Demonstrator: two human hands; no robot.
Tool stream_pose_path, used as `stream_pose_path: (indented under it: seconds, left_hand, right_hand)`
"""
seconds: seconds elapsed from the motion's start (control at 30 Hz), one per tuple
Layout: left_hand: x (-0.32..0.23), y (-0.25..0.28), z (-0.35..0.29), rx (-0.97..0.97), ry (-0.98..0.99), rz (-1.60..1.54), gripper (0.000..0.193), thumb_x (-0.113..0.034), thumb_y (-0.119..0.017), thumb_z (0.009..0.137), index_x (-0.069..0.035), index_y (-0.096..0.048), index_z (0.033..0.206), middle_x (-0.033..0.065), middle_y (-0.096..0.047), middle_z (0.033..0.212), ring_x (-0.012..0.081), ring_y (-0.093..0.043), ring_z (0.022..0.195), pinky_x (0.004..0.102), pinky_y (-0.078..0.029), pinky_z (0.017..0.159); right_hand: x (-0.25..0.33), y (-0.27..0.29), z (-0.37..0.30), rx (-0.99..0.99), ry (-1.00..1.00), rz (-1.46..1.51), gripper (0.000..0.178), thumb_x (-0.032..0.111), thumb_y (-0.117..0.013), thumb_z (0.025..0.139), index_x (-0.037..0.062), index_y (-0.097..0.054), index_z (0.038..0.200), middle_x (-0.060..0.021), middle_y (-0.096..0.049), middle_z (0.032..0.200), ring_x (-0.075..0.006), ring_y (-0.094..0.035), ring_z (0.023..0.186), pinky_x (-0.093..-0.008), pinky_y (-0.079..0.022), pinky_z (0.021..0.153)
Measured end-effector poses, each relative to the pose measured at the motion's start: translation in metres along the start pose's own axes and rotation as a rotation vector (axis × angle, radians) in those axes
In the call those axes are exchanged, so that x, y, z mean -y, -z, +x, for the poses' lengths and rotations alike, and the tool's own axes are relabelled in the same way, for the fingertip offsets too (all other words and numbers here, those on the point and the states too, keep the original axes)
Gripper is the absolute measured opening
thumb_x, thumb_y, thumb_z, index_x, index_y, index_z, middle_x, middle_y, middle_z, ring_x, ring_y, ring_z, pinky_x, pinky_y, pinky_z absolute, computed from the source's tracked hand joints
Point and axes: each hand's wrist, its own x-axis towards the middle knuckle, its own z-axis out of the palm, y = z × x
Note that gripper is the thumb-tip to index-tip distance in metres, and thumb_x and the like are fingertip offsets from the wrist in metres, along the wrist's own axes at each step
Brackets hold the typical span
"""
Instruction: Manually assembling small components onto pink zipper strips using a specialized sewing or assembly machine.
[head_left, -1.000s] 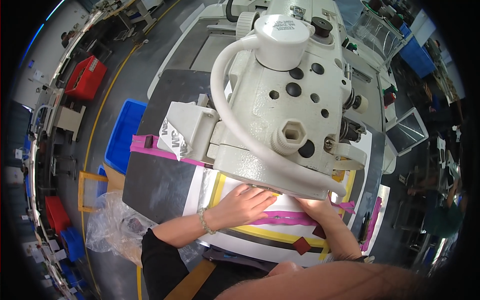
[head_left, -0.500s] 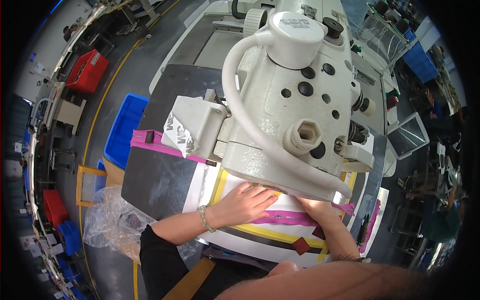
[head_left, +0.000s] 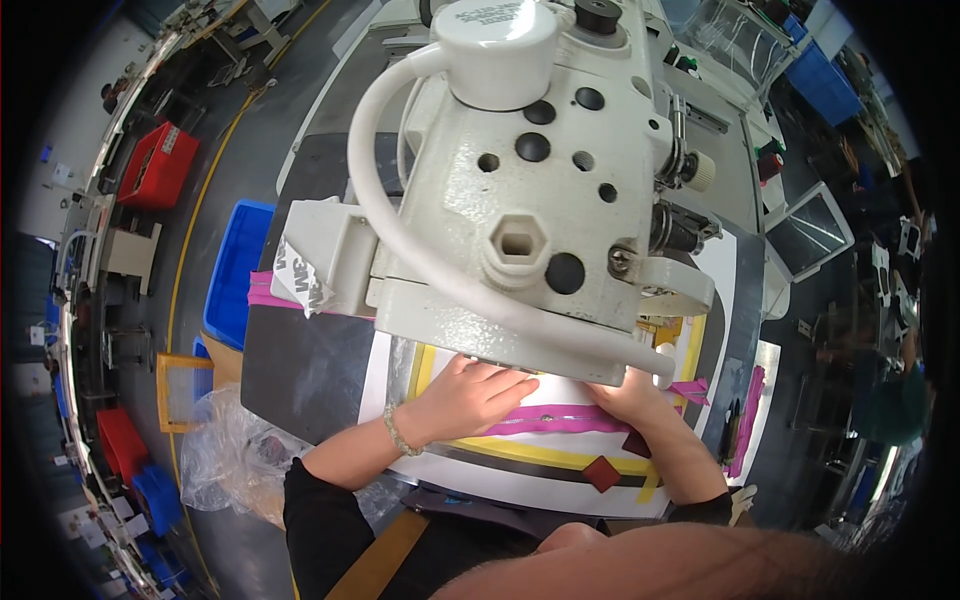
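A large white industrial sewing machine head (head_left: 430, 310) hangs over the work and hides part of it. My left hand (head_left: 468, 398) lies palm down on a white sheet beneath its front edge, fingers stretched out and fingertips near a magenta zipper strip (head_left: 560, 418). From the right, my right hand (head_left: 628, 396) reaches under the machine head at the strip's right part; its fingers are mostly hidden. Yellow tape (head_left: 540, 453) runs along the sheet below the strip. A dark red square patch (head_left: 601, 474) lies nearer me, with a second one partly beside my right forearm.
A thick white cable (head_left: 480, 305) loops over the machine's front. Left of the dark table plate (head_left: 300, 365) stand a blue bin (head_left: 238, 270) and crumpled clear plastic (head_left: 235, 450). More magenta strip (head_left: 745, 425) lies at the right edge. A red crate (head_left: 158, 165) stands farther left.
The machine head appears farther left and larger in view as the viewpoint shifts. Both hands stay at the strip under the machine's front, with little movement over the sheet.
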Motion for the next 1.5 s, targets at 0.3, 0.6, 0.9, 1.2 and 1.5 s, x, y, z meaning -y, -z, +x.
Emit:
stream_pose_path:
  seconds: [0.3, 0.6, 0.9, 1.2, 1.5]
  left_hand:
    - [0.03, 0.012, -0.009, -0.291, 0.031, 0.023, 0.017, -0.012, -0.072, 0.072, -0.009, -0.071, 0.088, 0.0045, -0.066, 0.095, 0.023, -0.062, 0.092, 0.0419, -0.047, 0.087]
    - [0.046, 0.009, -0.013, -0.256, 0.108, 0.022, 0.016, -0.011, -0.075, 0.072, -0.005, -0.072, 0.086, 0.0092, -0.067, 0.095, 0.0275, -0.064, 0.09, 0.0422, -0.048, 0.088]
    - [0.039, 0.02, 0.0, -0.256, 0.022, -0.021, 0.016, -0.014, -0.074, 0.076, -0.011, -0.07, 0.091, -0.0014, -0.063, 0.073, 0.0156, -0.058, 0.069, 0.0281, -0.042, 0.064]
    - [0.042, 0.013, 0.0, -0.307, -0.017, -0.042, 0.012, -0.013, -0.073, 0.076, -0.011, -0.069, 0.088, -0.0001, -0.057, 0.066, 0.0171, -0.054, 0.065, 0.0305, -0.042, 0.062]
    - [0.036, 0.011, -0.001, -0.318, -0.003, -0.088, 0.01, -0.011, -0.074, 0.075, -0.009, -0.07, 0.084, 0.0006, -0.056, 0.063, 0.0183, -0.052, 0.059, 0.0312, -0.041, 0.059]
  right_hand:
    - [-0.012, -0.008, -0.011, 0.131, -0.077, -0.037, 0.033, 0.016, -0.063, 0.087, 0.0137, -0.064, 0.12, -0.0063, -0.063, 0.122, -0.0272, -0.058, 0.108, -0.0373, -0.048, 0.093]
    - [-0.009, -0.008, -0.007, 0.131, -0.274, 0.139, 0.031, 0.02, -0.066, 0.085, 0.0112, -0.067, 0.115, -0.0079, -0.066, 0.116, -0.0292, -0.061, 0.103, -0.0388, -0.05, 0.088]
    - [0.005, 0.004, 0.001, 0.01, 0.055, -0.1, 0.034, 0.001, -0.063, 0.067, 0.0003, -0.069, 0.1, -0.0108, -0.066, 0.093, -0.0275, -0.064, 0.086, -0.0362, -0.052, 0.078]
    - [0.006, 0.016, -0.006, 0.028, 0.113, -0.432, 0.029, 0.003, -0.06, 0.075, 0.0013, -0.068, 0.103, -0.009, -0.065, 0.112, -0.0239, -0.063, 0.109, -0.0315, -0.056, 0.084]
    - [0.03, 0.029, -0.044, -0.123, 0.06, -0.358, 0.03, 0.003, -0.059, 0.078, 0.0005, -0.067, 0.107, -0.0106, -0.065, 0.115, -0.026, -0.063, 0.109, -0.0341, -0.055, 0.086]
